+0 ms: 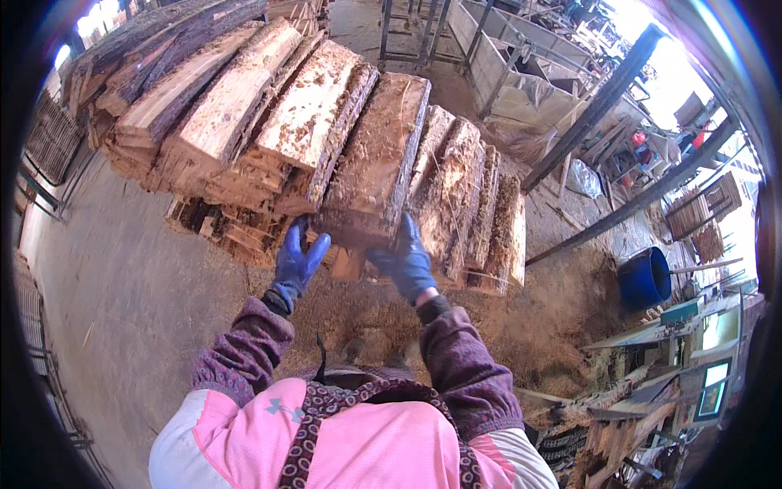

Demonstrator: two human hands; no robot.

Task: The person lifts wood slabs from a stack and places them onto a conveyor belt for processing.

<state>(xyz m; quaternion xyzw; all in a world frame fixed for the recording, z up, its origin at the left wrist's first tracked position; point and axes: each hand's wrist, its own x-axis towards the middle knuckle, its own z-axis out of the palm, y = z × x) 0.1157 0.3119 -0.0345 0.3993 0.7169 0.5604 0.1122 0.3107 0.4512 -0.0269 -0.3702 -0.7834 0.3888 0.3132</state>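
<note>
The left hand (300, 262), gloved, has thumb and fingers spread at the near left corner of a bark-edged slab (379, 147); whether it grips cannot be told. The right hand (410, 259) is wrapped around the near right corner. The slab lies on top of the stack (236, 110), between rough boards (452, 187) on its right and a paler slab (314, 102) on its left. The handling looks unfinished, since the hands have not let go; whether the slab is arriving or leaving, and how many remain, is unclear.
</note>
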